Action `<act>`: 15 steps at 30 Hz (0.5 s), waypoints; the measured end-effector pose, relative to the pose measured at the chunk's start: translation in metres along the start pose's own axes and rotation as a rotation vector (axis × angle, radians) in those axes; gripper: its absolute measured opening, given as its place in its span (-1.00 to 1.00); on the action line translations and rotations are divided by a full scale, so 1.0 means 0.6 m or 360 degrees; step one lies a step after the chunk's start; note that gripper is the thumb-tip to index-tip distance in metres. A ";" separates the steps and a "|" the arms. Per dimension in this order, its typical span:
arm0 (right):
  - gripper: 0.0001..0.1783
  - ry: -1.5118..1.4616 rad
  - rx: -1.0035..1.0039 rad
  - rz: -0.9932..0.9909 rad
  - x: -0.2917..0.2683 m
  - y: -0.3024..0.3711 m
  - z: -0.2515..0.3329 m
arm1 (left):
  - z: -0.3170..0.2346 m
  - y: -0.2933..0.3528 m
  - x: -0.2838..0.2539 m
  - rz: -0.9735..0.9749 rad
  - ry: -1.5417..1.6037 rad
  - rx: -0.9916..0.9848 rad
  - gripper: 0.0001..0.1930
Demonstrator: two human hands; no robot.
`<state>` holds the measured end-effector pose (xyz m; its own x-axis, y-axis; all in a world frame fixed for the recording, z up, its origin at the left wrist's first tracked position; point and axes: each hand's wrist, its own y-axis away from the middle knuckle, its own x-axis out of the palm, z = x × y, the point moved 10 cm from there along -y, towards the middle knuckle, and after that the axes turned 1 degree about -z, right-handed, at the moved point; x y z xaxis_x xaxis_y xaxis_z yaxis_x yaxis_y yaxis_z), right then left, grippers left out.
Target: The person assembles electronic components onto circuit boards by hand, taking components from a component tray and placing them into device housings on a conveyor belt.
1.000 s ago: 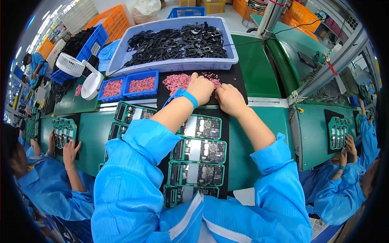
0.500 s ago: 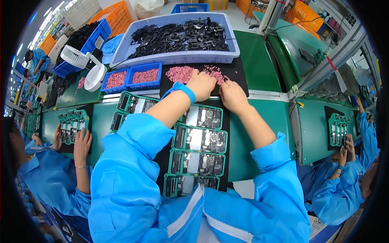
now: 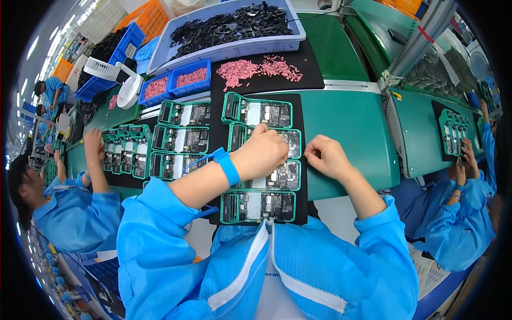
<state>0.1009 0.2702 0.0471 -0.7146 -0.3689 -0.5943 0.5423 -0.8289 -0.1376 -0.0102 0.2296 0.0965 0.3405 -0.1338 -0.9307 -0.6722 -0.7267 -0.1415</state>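
Observation:
My left hand [image 3: 262,152] bends over a column of green-framed circuit boards on a black mat, its fingers pinched together and pointing down at a middle board [image 3: 282,176]. Whatever those fingertips hold is hidden. A blue strap [image 3: 226,165] circles the left wrist. Just right of the same column, my right hand [image 3: 326,156] is raised with its fingers curled in to the thumb; I cannot make out anything between them. The top board [image 3: 274,113] and the bottom board [image 3: 277,205] lie uncovered. Beyond them, small pink pieces [image 3: 237,73] are spread in a heap on black matting.
More framed boards [image 3: 184,140] form a column on the left. Two small blue bins [image 3: 191,89] of pink pieces stand behind it, before a large pale tray [image 3: 240,52] of black parts. A white fan [image 3: 128,93] is at the left. Co-workers sit on both sides.
Both hands have come back from the pink pieces toward me, the left over the boards and the right beside them. The co-worker on the left has lifted a hand.

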 end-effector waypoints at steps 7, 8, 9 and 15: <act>-0.93 0.0458 -0.0352 -0.0188 0.002 0.031 0.049 | -0.041 -0.002 0.023 -0.0107 -0.0419 0.0109 -0.98; -0.93 0.0459 -0.0347 -0.0198 -0.001 0.031 0.050 | -0.047 -0.002 0.024 -0.0103 -0.0421 0.0120 -0.98; -0.92 0.0536 -0.0412 -0.0173 0.002 0.031 0.057 | -0.053 -0.002 0.027 -0.0081 -0.0539 0.0137 -0.98; -0.91 0.0737 -0.0527 -0.0026 0.012 0.021 0.070 | -0.073 -0.004 0.030 -0.0034 -0.0753 0.0149 -0.92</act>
<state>0.0840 0.2394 0.0740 -0.4961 -0.0722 -0.8653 0.6957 -0.6293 -0.3463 0.0262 0.1992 0.0950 0.0329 0.2177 -0.9755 -0.7320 -0.6593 -0.1718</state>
